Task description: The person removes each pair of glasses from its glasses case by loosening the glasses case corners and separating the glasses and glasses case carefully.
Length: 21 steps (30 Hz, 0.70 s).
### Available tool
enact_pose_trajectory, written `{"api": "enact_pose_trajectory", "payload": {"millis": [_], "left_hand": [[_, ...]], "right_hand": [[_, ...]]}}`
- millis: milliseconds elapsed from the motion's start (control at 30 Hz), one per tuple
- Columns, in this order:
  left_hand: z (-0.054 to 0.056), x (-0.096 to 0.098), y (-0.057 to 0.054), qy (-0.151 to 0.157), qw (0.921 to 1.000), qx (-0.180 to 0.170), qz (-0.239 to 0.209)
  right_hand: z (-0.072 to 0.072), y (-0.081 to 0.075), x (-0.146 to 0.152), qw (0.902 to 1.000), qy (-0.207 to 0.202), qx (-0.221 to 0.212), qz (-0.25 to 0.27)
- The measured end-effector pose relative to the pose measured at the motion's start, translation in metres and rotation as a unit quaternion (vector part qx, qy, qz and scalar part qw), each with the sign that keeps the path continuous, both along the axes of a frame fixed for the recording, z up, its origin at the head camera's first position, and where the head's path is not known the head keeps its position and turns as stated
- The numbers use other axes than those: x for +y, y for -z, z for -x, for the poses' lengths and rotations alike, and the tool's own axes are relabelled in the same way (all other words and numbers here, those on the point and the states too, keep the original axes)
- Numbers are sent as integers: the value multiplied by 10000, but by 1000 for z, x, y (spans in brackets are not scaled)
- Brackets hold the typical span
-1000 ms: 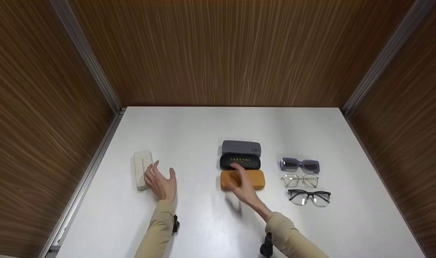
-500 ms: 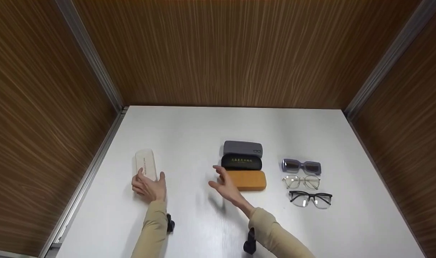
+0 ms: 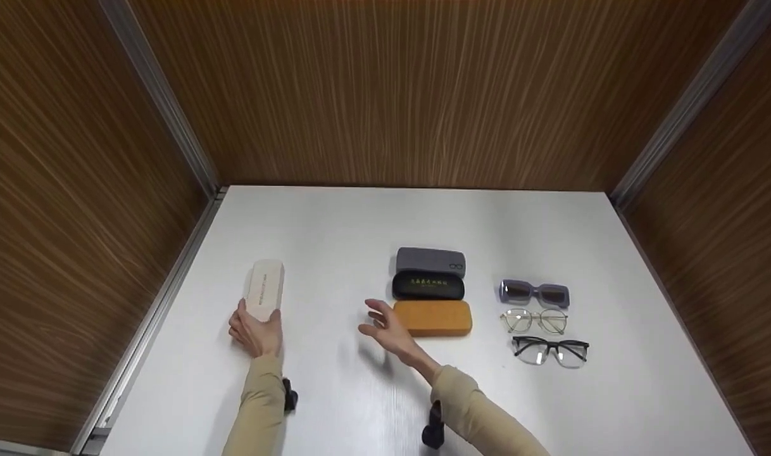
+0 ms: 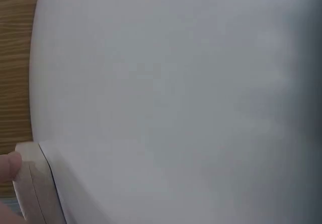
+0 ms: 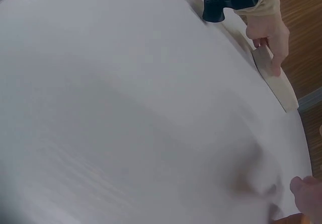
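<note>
A cream glasses case with a line of small print lies at the left of the table. My left hand grips its near end, thumb on one side and fingers on the other. The left wrist view catches the case's side seam with a fingertip against it. In the right wrist view the left hand holds the case near the table. My right hand hovers with relaxed, parted fingers at the left end of an orange glasses case, holding nothing.
Behind the orange case lie a black glasses case and a grey one. To the right are purple sunglasses, thin gold-rimmed glasses and black-rimmed glasses. Wood-grain panels enclose the white table.
My left hand has come round the cream case's near end, gripped it and turned it slightly, shifting it right. My right hand has moved left, off from above the orange case.
</note>
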<state>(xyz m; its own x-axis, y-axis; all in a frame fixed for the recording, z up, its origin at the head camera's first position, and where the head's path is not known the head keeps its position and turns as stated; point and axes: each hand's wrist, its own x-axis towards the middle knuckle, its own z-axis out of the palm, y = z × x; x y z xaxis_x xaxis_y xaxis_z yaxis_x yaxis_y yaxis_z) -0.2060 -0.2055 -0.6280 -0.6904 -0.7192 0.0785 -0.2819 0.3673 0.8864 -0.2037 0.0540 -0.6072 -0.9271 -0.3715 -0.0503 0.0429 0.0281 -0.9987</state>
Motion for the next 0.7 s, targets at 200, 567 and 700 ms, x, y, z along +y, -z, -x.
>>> {"api": "enact_pose_trajectory", "payload": {"millis": [200, 567, 700], "left_hand": [[-8, -16, -1, 947, 9946, 186, -379], [-7, -43, -6, 2621, 9606, -359, -855], [-6, -52, -10, 3104, 9435, -523, -1034]], "right_hand": [[-1, 3, -2, 9997, -139, -191, -115], [0, 5, -4, 9994, -205, -192, -219], [0, 5, -5, 9990, -235, -179, -324]]}}
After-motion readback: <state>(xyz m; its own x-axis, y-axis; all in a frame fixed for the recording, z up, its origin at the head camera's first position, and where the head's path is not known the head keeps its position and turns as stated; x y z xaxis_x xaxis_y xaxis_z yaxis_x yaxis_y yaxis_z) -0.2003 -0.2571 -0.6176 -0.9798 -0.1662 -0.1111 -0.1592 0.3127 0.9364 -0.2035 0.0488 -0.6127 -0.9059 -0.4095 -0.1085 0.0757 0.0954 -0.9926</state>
